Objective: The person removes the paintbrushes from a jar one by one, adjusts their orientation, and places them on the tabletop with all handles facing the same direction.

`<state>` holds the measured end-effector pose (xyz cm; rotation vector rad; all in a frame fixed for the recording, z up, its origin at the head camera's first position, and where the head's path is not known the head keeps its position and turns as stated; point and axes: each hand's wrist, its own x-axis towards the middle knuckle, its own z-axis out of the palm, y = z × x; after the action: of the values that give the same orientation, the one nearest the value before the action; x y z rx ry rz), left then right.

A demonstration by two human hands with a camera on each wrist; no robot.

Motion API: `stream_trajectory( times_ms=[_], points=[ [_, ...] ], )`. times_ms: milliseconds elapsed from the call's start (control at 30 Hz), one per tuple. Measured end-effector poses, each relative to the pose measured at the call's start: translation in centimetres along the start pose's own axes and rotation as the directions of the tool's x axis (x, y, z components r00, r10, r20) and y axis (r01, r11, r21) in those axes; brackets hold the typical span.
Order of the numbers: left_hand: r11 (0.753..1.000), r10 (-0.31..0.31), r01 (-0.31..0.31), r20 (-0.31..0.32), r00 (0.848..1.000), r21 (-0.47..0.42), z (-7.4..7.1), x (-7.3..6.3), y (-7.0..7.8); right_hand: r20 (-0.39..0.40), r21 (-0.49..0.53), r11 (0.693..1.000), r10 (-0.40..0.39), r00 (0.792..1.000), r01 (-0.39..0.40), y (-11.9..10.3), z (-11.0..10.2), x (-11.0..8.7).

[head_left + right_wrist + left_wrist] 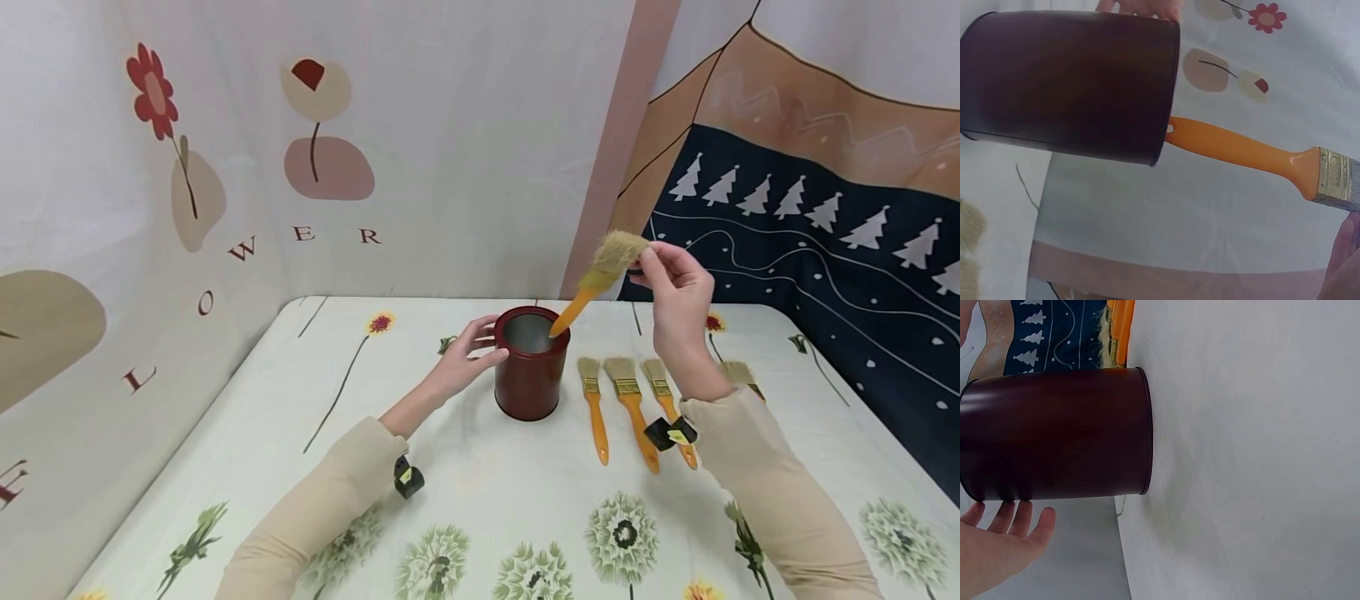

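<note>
A dark red can [528, 379] stands upright on the table, its mouth facing up. My left hand [467, 360] rests its fingertips against the can's left side near the rim; in the left wrist view several fingertips [1024, 515] meet its wall. Above and right of the can, my right hand [678, 296] pinches a paintbrush [596, 283] by its bristle end. The brush tilts with its orange handle [1235, 147] down, and the handle's tip reaches into the can's mouth. In the right wrist view the tip shows just at the rim.
Right of the can, several paintbrushes lie in a row with bristles away from me, among them a narrow brush [594, 408] and a wider brush [632, 408]. My right forearm partly covers the row. Patterned cloth [480, 150] hangs behind the flower-print table covering [480, 475].
</note>
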<state>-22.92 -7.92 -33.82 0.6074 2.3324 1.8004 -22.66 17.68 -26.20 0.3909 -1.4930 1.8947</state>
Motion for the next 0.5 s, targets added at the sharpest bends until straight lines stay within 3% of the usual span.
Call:
stream_trajectory(
  times_ms=[233, 500],
  points=[
    [1.000, 0.004, -0.004, -0.002, 1.000, -0.002, 0.0, 0.0, 0.0, -0.040, 0.073, 0.997, -0.002, 0.999, 0.005, -0.9, -0.9, 0.7],
    [1.000, 0.011, -0.011, 0.003, 1.000, -0.006, 0.0, 0.1, -0.2, -0.063, 0.039, 0.999, 0.014, 0.998, -0.011, -1.4, -2.5, 1.1]
  ],
)
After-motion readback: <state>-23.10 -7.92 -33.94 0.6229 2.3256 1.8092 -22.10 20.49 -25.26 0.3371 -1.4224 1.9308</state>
